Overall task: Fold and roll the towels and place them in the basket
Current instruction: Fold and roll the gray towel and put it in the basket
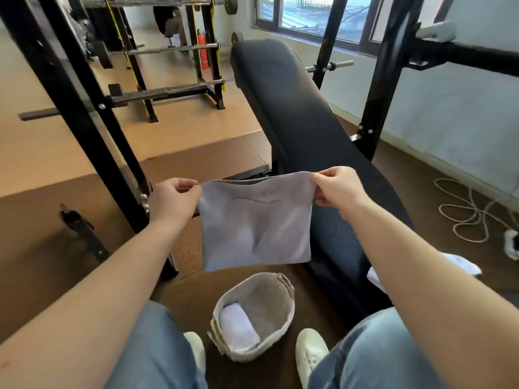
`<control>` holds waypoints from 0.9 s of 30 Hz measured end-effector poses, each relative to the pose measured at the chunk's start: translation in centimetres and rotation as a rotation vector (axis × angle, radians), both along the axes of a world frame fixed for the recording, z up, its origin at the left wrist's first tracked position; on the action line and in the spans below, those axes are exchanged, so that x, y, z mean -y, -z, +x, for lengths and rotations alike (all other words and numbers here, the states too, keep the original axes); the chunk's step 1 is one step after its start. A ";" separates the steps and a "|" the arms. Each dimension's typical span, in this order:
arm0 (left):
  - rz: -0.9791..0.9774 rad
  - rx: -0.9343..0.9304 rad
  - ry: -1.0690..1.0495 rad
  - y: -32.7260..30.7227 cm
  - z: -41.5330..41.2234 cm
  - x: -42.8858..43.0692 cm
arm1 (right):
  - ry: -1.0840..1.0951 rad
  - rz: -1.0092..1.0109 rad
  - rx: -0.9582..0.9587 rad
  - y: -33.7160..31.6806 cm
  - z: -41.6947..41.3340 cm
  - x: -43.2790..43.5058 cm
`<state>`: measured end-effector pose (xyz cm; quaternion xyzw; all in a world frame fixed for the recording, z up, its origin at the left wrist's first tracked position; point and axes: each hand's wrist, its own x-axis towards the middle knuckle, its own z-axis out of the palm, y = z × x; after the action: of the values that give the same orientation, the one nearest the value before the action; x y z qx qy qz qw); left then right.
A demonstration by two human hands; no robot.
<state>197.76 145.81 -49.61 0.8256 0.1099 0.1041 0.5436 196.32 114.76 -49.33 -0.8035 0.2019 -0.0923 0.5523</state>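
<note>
Grey soft towel (257, 224), folded square, hangs above the basket (254, 315), pinched at its top corners by left hand (175, 199) and right hand (337, 190). One white rolled towel (238, 325) lies inside the oval woven basket.

This is looking like a gym; a black padded bench (295, 108) is sloping away ahead; black steel uprights (84, 108) are standing on either side of it; a yellow-trimmed rack (165, 91) is holding barbells in tiers; a round weight plate (230, 4) is sitting on a bar end; a chrome bar (337, 64) is resting behind the bench; tan floor mats (42, 153) are covering the ground; a red fire extinguisher (203, 51) is standing beside the rack.
</note>
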 end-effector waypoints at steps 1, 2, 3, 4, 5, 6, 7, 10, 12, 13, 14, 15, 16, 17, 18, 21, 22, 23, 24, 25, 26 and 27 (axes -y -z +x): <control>-0.011 -0.013 0.011 0.6 0.1 0.1 | 0.013 0.034 -0.021 0.6 0.2 -0.5; -0.030 -0.024 0.016 1.0 0.3 0.2 | 0.024 0.053 -0.042 1.2 0.4 -1.0; -0.050 -0.038 0.016 1.5 0.5 0.4 | 0.032 0.062 -0.061 1.8 0.6 -1.4; -0.070 -0.057 0.013 2.0 0.8 0.5 | 0.035 0.069 -0.081 2.5 0.7 -1.8; -0.097 -0.078 0.009 2.6 1.0 0.6 | 0.034 0.080 -0.098 3.0 0.8 -2.1; -0.133 -0.103 0.007 3.1 1.1 0.8 | 0.028 0.091 -0.114 3.4 0.8 -2.5; -0.175 -0.132 0.005 3.7 1.2 1.0 | 0.020 0.099 -0.127 3.7 1.0 -2.8; -0.307 -0.217 0.005 5.6 1.1 1.9 | -0.004 0.096 -0.133 4.1 1.4 -3.9; -0.363 -0.237 0.024 6.1 1.1 2.8 | -0.024 0.100 -0.128 4.5 1.6 -4.6; -0.361 -0.229 0.043 6.2 1.1 3.2 | -0.041 0.090 -0.130 4.7 1.6 -5.0; -0.346 -0.216 0.069 6.3 1.0 3.6 | -0.064 0.066 -0.134 5.0 1.5 -5.3; -0.331 -0.203 0.099 6.4 1.0 3.8 | -0.091 0.032 -0.139 5.3 1.6 -5.6; -0.328 -0.196 0.131 6.5 0.8 4.1 | -0.119 -0.003 -0.142 5.4 1.6 -5.9; -0.332 -0.198 0.163 6.7 0.6 4.3 | -0.143 -0.033 -0.143 5.6 1.7 -6.1; -0.327 -0.201 0.189 7.0 0.5 4.6 | -0.164 -0.053 -0.139 5.7 1.7 -6.4; -0.257 -0.193 0.235 7.6 0.2 5.5 | -0.195 -0.102 -0.093 6.3 1.8 -7.0; -0.236 -0.187 0.252 7.7 0.1 5.8 | -0.209 -0.122 -0.073 6.5 1.8 -7.2; -0.212 -0.182 0.268 7.8 0.1 6.1 | -0.228 -0.134 -0.058 6.7 1.7 -7.4; -0.190 -0.180 0.285 7.9 0.1 6.3 | -0.256 -0.144 -0.049 6.9 1.6 -7.6; -0.185 -0.181 0.301 7.9 0.1 6.5 | -0.294 -0.162 -0.041 7.1 1.6 -7.8; -0.194 -0.187 0.313 8.0 0.1 6.6 | -0.341 -0.189 -0.035 7.2 1.5 -8.0; -0.210 -0.193 0.318 8.0 0.2 6.7 | -0.388 -0.216 -0.033 7.3 1.4 -8.1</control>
<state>197.94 139.10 -57.66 0.7774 0.0403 -0.0747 0.6232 197.73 122.87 -56.60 -0.8832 0.0414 0.0080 0.4671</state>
